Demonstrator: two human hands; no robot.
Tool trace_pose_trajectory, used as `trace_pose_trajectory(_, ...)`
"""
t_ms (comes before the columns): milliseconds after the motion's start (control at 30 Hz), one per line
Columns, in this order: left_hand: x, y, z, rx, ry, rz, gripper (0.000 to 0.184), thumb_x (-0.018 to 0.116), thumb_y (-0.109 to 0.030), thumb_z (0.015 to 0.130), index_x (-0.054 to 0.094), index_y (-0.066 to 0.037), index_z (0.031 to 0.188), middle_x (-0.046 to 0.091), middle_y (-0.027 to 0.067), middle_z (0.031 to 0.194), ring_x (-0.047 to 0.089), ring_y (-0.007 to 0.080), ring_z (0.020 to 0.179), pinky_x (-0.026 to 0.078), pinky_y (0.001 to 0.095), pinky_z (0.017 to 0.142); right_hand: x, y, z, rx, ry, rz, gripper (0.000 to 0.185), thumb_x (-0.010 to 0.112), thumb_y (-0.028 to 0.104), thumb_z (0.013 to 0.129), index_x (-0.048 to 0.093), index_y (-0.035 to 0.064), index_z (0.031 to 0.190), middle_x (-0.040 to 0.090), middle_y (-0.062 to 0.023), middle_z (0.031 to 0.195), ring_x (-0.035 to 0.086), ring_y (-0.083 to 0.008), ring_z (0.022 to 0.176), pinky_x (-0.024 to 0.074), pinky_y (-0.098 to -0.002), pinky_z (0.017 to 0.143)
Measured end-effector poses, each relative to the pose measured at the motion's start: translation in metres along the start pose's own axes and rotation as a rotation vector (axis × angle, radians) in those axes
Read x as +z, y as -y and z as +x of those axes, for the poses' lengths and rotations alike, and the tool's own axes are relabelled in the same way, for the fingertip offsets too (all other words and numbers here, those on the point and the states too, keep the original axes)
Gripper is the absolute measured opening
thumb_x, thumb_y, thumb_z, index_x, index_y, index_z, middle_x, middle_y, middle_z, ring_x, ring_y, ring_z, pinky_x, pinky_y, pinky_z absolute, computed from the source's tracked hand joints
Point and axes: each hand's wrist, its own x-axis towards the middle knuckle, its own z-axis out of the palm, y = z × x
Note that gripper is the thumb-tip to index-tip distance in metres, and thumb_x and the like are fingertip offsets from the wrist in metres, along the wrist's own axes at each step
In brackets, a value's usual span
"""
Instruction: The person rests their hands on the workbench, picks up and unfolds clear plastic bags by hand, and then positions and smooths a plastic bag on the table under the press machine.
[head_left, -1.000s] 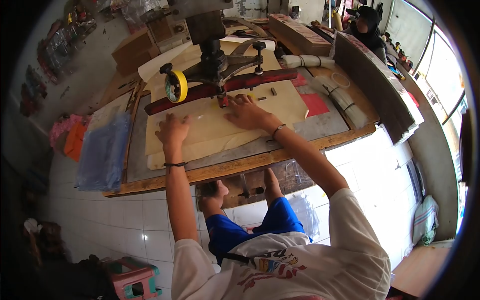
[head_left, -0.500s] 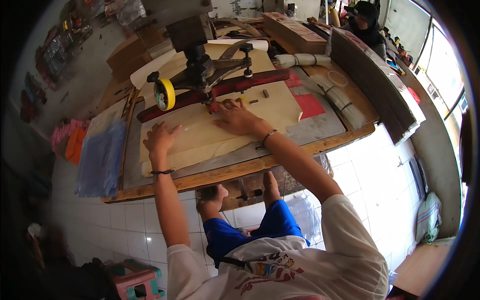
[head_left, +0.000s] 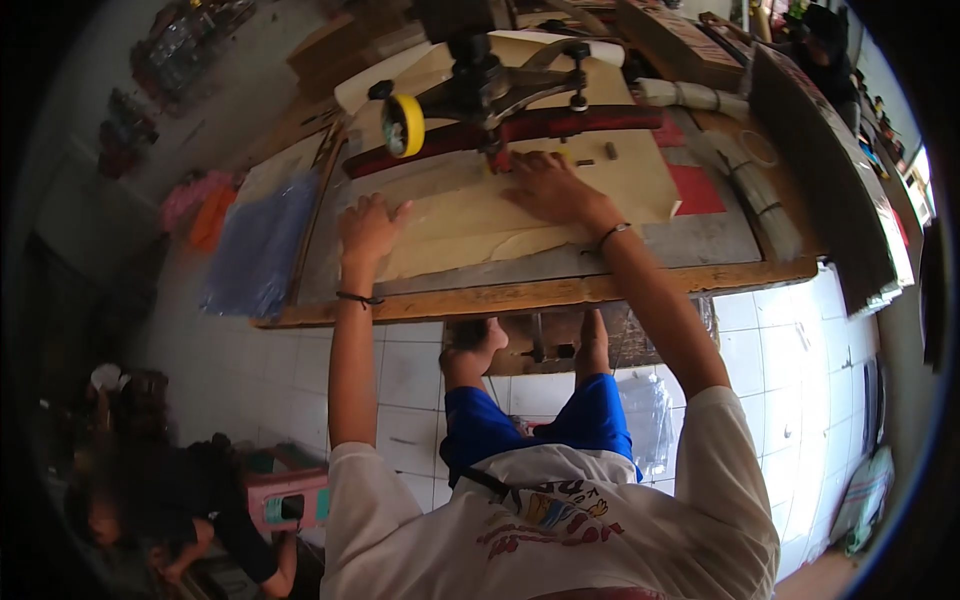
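A cream-coloured sheet (head_left: 440,225) lies on the worktable, with further cream sheets behind it. My left hand (head_left: 370,232) rests at the sheet's left side, open, fingers spread, with a dark band on the wrist. Lying flat on the sheet with its fingers apart is my right hand (head_left: 550,190), close to the red tip (head_left: 498,155) under the machine's centre. Over the sheets spans a dark red bar (head_left: 400,153), carried by a black metal machine head (head_left: 495,88). A yellow-rimmed wheel (head_left: 407,127) hangs at its left. Neither hand grips anything.
Blue clear plastic sheets (head_left: 258,245) hang at the table's left edge. On the right are bundled plastic strips (head_left: 765,195) and tall stacked boards (head_left: 830,175). Small dark blocks (head_left: 612,151) lie beyond my right hand. One person (head_left: 190,510) is at lower left, another at upper right.
The camera view has tilted, so the table appears higher and farther right. A person at lower left shows more clearly. Both hands stay in nearly the same places on the sheet.
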Motion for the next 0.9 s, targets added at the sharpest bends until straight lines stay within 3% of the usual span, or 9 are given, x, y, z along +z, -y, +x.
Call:
trace_pose_trajectory(400,-0.023,0.007,-0.102,0.125,-0.033,-0.004,0.097,0.050,-0.078,0.086,0.050,0.001,0.143,0.051,0.0232,0.144,0.050,0.0417,0.128,0.035,0.0503,0.109,0.004,-0.004,0.001,-0.007,0.021,-0.082,0.067,0.043,0.051,0.102,0.046,0.0002,0.145,0.036,-0.0210,0.157,0.028,-0.0418,0.147,0.0211,-0.0544,0.120)
trace_pose_trajectory(500,-0.018,0.005,-0.132,0.123,-0.091,0.013,0.088,0.056,-0.070,0.089,0.050,-0.002,0.145,0.051,0.0207,0.145,0.049,0.0388,0.125,0.033,0.0487,0.108,0.001,-0.005,0.000,-0.041,0.017,-0.067,0.066,0.047,0.050,0.101,0.048,-0.0012,0.143,0.036,-0.0243,0.155,0.030,-0.0422,0.146,0.0255,-0.0509,0.119)
trace_pose_trajectory(600,-0.023,0.000,-0.169,0.161,-0.181,-0.011,0.082,0.062,-0.065,0.088,0.053,-0.004,0.142,0.058,0.0178,0.132,0.052,0.0352,0.115,0.036,0.0457,0.100,0.018,-0.025,0.003,-0.160,-0.037,-0.117,0.065,0.051,0.049,0.100,0.050,-0.0016,0.141,0.044,-0.0280,0.149,0.035,-0.0445,0.142,0.0280,-0.0496,0.118)
trace_pose_trajectory(633,-0.030,-0.004,-0.183,0.180,-0.226,-0.079,0.071,0.072,-0.055,0.084,0.059,-0.007,0.135,0.061,0.0136,0.117,0.053,0.0307,0.106,0.036,0.0437,0.093,0.011,-0.025,0.001,-0.222,-0.015,-0.171,0.066,0.051,0.049,0.100,0.050,-0.0028,0.141,0.045,-0.0286,0.147,0.036,-0.0456,0.140,0.0281,-0.0492,0.118)
trace_pose_trajectory(733,-0.050,-0.015,-0.221,0.177,-0.123,-0.164,0.062,0.080,-0.044,0.079,0.064,-0.009,0.128,0.061,0.0109,0.111,0.053,0.0274,0.104,0.036,0.0432,0.088,0.005,-0.019,-0.004,-0.218,-0.072,-0.157,0.052,0.048,0.043,0.102,0.060,0.0021,0.132,0.050,-0.0297,0.141,0.042,-0.0458,0.137,0.0291,-0.0479,0.117)
trace_pose_trajectory(767,-0.047,-0.016,-0.230,0.197,-0.175,-0.188,0.054,0.081,-0.033,0.078,0.066,-0.011,0.124,0.061,0.0098,0.109,0.054,0.0258,0.101,0.036,0.0417,0.086,0.008,-0.021,-0.002,-0.199,-0.086,-0.166,0.048,0.047,0.041,0.103,0.063,0.0029,0.129,0.051,-0.0299,0.140,0.042,-0.0448,0.137,0.0293,-0.0475,0.117)
trace_pose_trajectory(833,-0.025,-0.015,-0.240,0.226,-0.325,-0.201,0.045,0.078,-0.027,0.082,0.066,-0.009,0.122,0.060,0.0077,0.105,0.054,0.0256,0.100,0.037,0.0427,0.087,0.008,-0.021,-0.001,-0.194,-0.120,-0.176,0.044,0.046,0.039,0.103,0.069,0.0031,0.116,0.055,-0.0273,0.137,0.044,-0.0423,0.136,0.0295,-0.0474,0.117)
trace_pose_trajectory(900,-0.018,-0.019,-0.246,0.253,-0.505,-0.202,0.030,0.070,-0.015,0.089,0.066,-0.009,0.118,0.065,0.0082,0.105,0.059,0.0284,0.103,0.040,0.0437,0.091,-0.012,-0.019,-0.003,-0.269,0.100,-0.238,0.046,0.049,0.038,0.103,0.065,-0.0003,0.122,0.052,-0.0265,0.142,0.041,-0.0426,0.139,0.0283,-0.0470,0.118)
